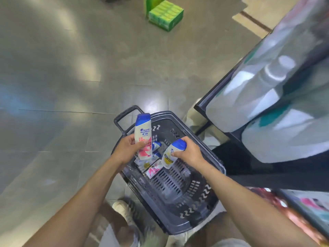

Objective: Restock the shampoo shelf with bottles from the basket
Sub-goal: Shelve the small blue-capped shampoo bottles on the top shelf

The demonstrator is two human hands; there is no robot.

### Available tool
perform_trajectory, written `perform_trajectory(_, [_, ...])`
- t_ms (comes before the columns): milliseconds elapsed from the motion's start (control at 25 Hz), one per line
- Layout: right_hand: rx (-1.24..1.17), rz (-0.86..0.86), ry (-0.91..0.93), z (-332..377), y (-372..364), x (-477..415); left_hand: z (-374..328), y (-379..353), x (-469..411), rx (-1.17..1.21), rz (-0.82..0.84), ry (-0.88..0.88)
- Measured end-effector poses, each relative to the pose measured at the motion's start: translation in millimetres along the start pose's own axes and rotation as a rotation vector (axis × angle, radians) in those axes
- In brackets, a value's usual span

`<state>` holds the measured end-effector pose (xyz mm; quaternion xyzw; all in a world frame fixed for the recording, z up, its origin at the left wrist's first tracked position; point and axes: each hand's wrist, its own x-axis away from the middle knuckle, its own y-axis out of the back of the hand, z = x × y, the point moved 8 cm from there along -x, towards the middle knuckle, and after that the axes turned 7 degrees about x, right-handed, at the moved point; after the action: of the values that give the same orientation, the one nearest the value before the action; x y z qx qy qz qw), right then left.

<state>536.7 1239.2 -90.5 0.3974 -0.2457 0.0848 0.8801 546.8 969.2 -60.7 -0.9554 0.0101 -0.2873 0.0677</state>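
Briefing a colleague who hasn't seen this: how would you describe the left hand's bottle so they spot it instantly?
Find the dark basket on the floor. Over its far left corner the left hand grips an upright blue-capped bottle. Its label is pink; the right hand's tilted bottle shows yellow.

A dark slatted basket (170, 186) at lower centre holds several lying shampoo bottles (154, 169). Above it, a pink-labelled bottle (143, 138) stands upright; a yellow-labelled bottle (170, 155) tilts, blue cap upper right.
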Motion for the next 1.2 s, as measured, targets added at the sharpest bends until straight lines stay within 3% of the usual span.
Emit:
perform_trajectory(320, [-0.036,-0.066,0.123,136,180,134,-184,-50,141,-0.056,0.037,-0.033])
perform_trajectory(600, [-0.070,-0.219,0.214,203,336,246,-311,-133,235,-0.043,0.203,-0.133])
perform_trajectory(880, [-0.074,-0.388,0.279,189,476,358,-397,-258,281,-0.154,0.432,-0.308])
perform_trajectory(1200, [-0.085,-0.614,0.255,134,604,508,-441,-435,358,-0.248,0.766,-0.447])
